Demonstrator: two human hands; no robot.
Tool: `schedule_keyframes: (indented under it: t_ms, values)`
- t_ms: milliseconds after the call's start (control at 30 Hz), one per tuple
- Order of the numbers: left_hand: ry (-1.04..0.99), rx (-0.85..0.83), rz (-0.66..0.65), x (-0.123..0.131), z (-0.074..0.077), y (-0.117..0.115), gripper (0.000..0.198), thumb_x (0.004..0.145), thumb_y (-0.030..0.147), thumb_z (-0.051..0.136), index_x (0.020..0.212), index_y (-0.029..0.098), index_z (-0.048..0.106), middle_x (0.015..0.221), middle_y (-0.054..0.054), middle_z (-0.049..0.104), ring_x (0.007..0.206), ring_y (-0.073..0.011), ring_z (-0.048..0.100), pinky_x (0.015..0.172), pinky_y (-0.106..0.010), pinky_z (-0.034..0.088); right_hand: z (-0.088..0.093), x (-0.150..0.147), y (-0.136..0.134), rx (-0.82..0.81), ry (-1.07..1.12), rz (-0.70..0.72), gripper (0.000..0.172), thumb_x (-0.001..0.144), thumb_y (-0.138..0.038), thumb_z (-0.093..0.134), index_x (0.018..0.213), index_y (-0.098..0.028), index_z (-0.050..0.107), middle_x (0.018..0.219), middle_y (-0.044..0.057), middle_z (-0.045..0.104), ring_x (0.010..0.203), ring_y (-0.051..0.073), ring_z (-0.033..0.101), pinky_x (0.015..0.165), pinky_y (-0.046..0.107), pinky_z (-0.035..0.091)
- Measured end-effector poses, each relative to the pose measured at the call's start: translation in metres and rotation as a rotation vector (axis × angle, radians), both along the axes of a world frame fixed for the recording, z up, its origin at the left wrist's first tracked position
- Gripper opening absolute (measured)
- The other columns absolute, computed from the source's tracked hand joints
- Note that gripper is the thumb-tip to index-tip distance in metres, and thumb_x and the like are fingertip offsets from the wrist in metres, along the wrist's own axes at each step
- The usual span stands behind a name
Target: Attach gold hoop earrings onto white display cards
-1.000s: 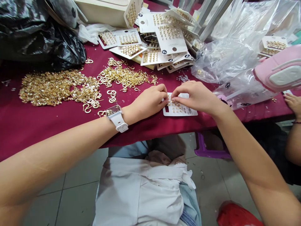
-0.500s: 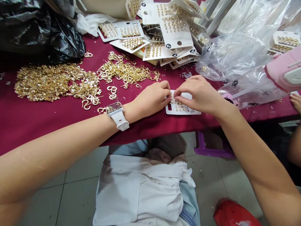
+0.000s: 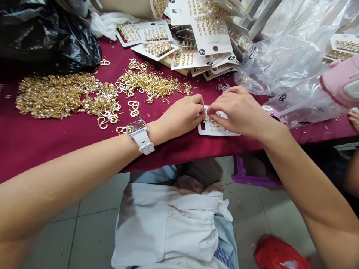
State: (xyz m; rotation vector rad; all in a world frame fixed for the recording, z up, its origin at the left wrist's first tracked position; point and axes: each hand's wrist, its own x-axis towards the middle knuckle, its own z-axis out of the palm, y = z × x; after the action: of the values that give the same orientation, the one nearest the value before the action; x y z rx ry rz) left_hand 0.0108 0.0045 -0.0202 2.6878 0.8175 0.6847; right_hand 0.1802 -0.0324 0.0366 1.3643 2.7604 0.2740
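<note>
Maroon-clothed counter (image 3: 61, 130), viewed from above. A white earring card (image 3: 221, 129) lies flat near the front edge, with the left hand (image 3: 179, 114) and right hand (image 3: 241, 110) meeting over it, fingers (image 3: 215, 109) pinched together at its small gold earrings. Beyond lie loose gold hoop earrings (image 3: 64, 95) and stacked earring cards (image 3: 202, 45), flanked by a black plastic bag (image 3: 47, 37) and a clear plastic bag (image 3: 277, 63), contents unclear.
</note>
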Motion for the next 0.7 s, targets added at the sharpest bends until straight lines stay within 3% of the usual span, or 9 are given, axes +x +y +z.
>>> schedule_keyframes:
  t_ms: [133,333,700]
  values:
    - [-0.007,-0.005,0.003,-0.001,-0.001,0.001,0.024,0.089,0.023,0.046,0.084,0.011,0.067,0.096,-0.008,0.061,0.085,-0.0170,0.058,0.075,-0.028,0.046,0.001,-0.003,-0.001,-0.033,-0.024,-0.028,0.027,0.087,-0.023,0.042,0.081,-0.018,0.067,0.083,0.007,0.070,0.083,0.021,0.062,0.088,0.040,0.035]
    - [0.007,-0.009,-0.014,-0.002,0.000,0.001,0.022,0.088,0.023,0.049,0.087,0.012,0.067,0.098,-0.008,0.061,0.084,-0.0164,0.058,0.075,-0.028,0.047,0.005,0.007,0.008,-0.139,0.087,-0.029,0.021,0.085,-0.024,0.047,0.086,-0.021,0.068,0.080,0.002,0.071,0.077,0.018,0.062,0.090,0.039,0.039]
    - [0.009,0.015,-0.020,-0.002,0.001,0.000,0.024,0.089,0.024,0.048,0.088,0.009,0.067,0.096,-0.009,0.061,0.082,-0.0166,0.059,0.078,-0.029,0.049,0.003,0.004,0.011,-0.092,0.085,-0.023,0.020,0.084,-0.022,0.051,0.086,-0.020,0.070,0.076,0.003,0.073,0.074,0.019,0.059,0.092,0.039,0.037]
